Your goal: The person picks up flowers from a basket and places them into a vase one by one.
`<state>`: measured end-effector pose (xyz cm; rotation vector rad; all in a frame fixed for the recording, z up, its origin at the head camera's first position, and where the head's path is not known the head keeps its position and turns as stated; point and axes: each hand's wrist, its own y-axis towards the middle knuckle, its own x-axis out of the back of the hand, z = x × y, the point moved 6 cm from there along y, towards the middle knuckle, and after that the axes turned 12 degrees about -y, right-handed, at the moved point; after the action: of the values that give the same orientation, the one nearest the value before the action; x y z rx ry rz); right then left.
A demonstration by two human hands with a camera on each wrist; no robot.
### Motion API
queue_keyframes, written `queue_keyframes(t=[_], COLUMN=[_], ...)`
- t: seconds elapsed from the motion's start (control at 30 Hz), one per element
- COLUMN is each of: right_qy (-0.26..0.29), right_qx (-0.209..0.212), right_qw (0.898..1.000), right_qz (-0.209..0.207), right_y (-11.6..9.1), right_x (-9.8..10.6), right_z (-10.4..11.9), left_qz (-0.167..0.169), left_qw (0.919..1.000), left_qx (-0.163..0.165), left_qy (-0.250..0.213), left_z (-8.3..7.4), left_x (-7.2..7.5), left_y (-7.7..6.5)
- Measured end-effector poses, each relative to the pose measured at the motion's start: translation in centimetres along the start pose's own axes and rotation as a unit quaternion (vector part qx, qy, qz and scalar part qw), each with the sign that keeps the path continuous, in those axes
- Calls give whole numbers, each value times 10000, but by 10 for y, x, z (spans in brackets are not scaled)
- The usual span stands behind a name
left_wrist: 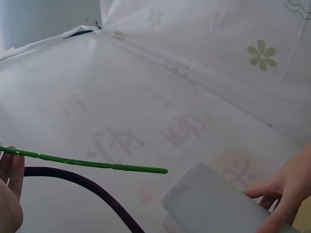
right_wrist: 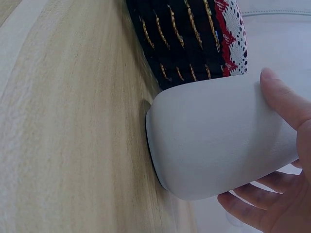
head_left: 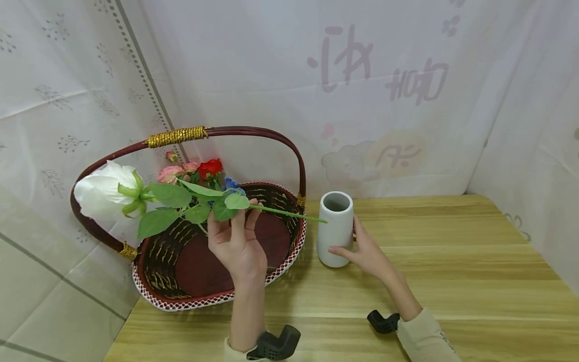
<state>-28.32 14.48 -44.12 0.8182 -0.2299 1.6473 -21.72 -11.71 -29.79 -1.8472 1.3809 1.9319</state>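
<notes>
The white rose is in hand but not in the vase, so the work looks only partly done. The left hand holds the rose level across the basket, its fingers closed in a pinch on the stem. The stem's cut end is near the vase's rim (the left wrist view shows them apart). The right hand curls part-way round the vase, which stands on the counter just beside the basket. No stem shows in the vase's mouth. Pink flowers, a red flower and a blue flower show by the basket's far side, seemingly untouched.
</notes>
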Motion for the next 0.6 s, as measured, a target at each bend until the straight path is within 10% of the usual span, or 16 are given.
queue_keyframes(t=[0.6], right_qy=[-77], right_qx=[-170], right_qw=[9998], right_qz=[26], right_y=[-1], right_x=[-1], right_z=[-2], left_qz=[-230], left_qw=[9997], left_qx=[-42], left_qy=[17], left_z=[21], left_x=[-1], left_y=[5])
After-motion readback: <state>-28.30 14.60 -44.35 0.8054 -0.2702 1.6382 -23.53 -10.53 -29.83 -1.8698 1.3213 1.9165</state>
